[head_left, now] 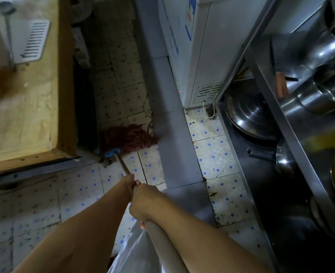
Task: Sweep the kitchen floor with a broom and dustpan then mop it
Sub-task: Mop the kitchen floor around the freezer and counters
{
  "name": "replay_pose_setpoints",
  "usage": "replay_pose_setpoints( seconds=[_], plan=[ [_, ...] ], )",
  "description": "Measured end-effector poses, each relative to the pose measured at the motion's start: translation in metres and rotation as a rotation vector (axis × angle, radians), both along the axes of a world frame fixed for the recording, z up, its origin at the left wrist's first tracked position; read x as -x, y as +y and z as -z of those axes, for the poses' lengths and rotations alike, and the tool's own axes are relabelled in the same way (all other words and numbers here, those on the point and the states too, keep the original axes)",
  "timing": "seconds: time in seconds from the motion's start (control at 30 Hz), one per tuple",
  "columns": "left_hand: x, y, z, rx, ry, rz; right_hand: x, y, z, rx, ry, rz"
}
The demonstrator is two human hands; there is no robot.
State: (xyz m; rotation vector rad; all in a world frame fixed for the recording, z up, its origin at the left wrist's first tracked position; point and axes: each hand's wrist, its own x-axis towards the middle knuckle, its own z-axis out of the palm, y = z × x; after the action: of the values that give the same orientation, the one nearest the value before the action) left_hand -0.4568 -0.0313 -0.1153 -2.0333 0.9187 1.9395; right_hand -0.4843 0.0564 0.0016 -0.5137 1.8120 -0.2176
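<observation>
A mop with a dark red string head (130,137) and a blue clamp (112,152) lies on the tiled floor (80,192), in the gap beside a wooden table's leg. Its pale wooden handle (123,166) runs back toward me. My left hand (128,185) grips the handle farther down. My right hand (143,201) grips it just behind, closer to me, with the thick end of the handle passing under my forearm. No broom or dustpan is in view.
A wooden table (30,107) stands at the left with a slotted utensil (34,40) on it. A grey tiled step or ledge (168,115) divides the floor. A white freezer (198,48) stands behind it. Steel shelving (280,119) with pots and lids fills the right side.
</observation>
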Motion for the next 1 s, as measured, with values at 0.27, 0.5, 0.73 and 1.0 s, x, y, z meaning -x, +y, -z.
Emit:
replay_pose_setpoints(
  seconds=[0.27, 0.5, 0.73, 1.0],
  plan=[
    [0.017, 0.027, 0.009, -0.02, 0.05, -0.019, 0.014, 0.03, 0.005, 0.01, 0.072, -0.033],
    [0.046, -0.003, 0.019, 0.006, 0.104, -0.117, 0.043, -0.001, 0.013, 0.046, 0.11, -0.036],
    [0.106, -0.08, 0.033, 0.042, 0.122, -0.097, 0.1, -0.077, 0.029, 0.075, 0.158, 0.022],
    [0.205, -0.215, 0.059, 0.069, 0.219, -0.106, 0.198, -0.21, 0.077, 0.121, 0.145, 0.07]
  ],
)
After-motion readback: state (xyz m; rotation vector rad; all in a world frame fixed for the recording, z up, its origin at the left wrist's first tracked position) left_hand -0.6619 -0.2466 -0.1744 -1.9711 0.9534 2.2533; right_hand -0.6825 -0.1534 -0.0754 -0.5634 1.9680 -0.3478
